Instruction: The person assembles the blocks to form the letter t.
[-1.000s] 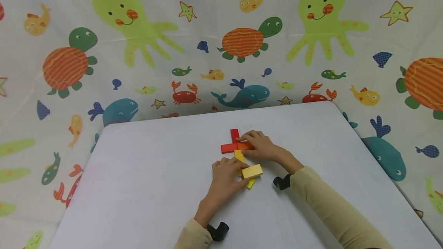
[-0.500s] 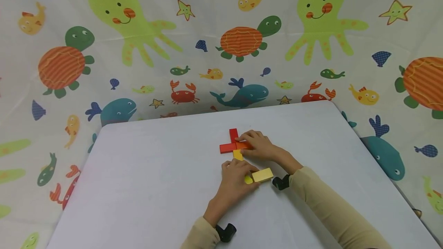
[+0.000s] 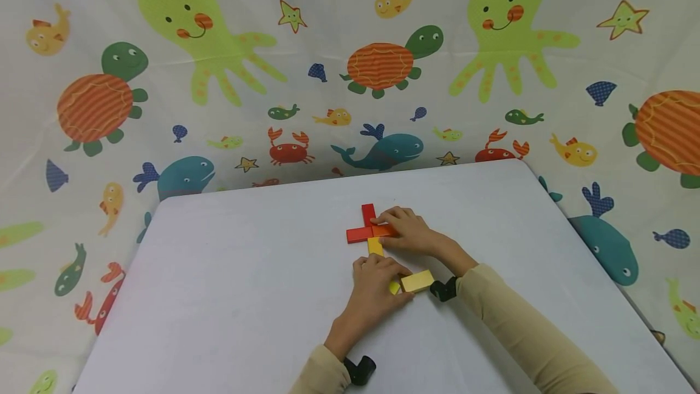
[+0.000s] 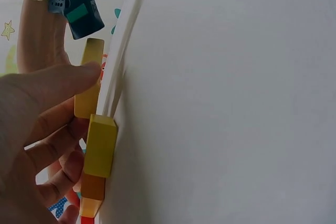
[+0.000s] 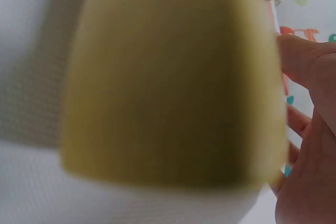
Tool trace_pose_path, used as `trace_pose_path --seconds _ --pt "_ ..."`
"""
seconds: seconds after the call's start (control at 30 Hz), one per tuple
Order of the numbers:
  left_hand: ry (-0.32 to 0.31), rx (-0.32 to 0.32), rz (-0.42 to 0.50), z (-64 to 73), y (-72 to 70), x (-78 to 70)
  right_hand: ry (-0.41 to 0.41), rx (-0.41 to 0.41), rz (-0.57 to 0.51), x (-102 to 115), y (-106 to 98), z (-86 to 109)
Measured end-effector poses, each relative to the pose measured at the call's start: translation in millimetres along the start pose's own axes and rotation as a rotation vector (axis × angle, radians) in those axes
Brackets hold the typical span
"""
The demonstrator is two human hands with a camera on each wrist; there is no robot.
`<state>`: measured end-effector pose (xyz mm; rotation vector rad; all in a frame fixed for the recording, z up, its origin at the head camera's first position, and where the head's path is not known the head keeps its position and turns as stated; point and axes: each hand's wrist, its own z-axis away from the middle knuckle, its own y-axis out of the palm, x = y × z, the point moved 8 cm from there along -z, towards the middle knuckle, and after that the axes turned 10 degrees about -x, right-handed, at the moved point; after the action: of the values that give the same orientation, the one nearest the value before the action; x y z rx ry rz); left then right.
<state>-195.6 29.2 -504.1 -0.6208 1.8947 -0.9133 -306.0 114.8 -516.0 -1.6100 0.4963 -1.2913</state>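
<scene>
Pinched between the thumb and fingers of my left hand [image 3: 374,289] is a pale yellow wooden block [image 3: 417,281], lowered at the near end of a cross-like layout of blocks. A brighter yellow block [image 3: 394,287] lies partly under that hand; the left wrist view shows this yellow block [image 4: 101,146] beside the fingers. My right hand [image 3: 411,231] holds the orange block [image 3: 384,231], thumb on its near side and fingers on its far side. A yellow-orange block [image 3: 375,246] adjoins it, partly covered by the left hand. The pale block [image 5: 168,87] looms blurred in the right wrist view.
Two red blocks [image 3: 359,235] form the left and far arms of the layout. The white table [image 3: 229,297] spreads around it, with a sea-animal printed cloth [image 3: 306,65] behind. Black wrist cameras [image 3: 361,371] sit at both cuffs.
My left hand has carried the pale yellow block to the right and slightly nearer me, down beside the brighter yellow block. The right hand has stayed at the orange block.
</scene>
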Motion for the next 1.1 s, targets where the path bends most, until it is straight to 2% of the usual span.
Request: trace_pose_path --seconds 0.23,0.7,1.1 --pt "0.012 -0.003 -0.015 1.0 0.8 -2.1 0.001 -0.004 0.000 -0.7 0.7 0.5" --pt "0.080 0.037 -0.116 2.4 8.6 -3.8 -0.001 -0.011 -0.002 -2.4 2.4 0.7" --pt "0.081 0.093 -0.155 3.0 14.0 -3.5 -0.005 -0.018 -0.001 -2.7 3.0 0.5"
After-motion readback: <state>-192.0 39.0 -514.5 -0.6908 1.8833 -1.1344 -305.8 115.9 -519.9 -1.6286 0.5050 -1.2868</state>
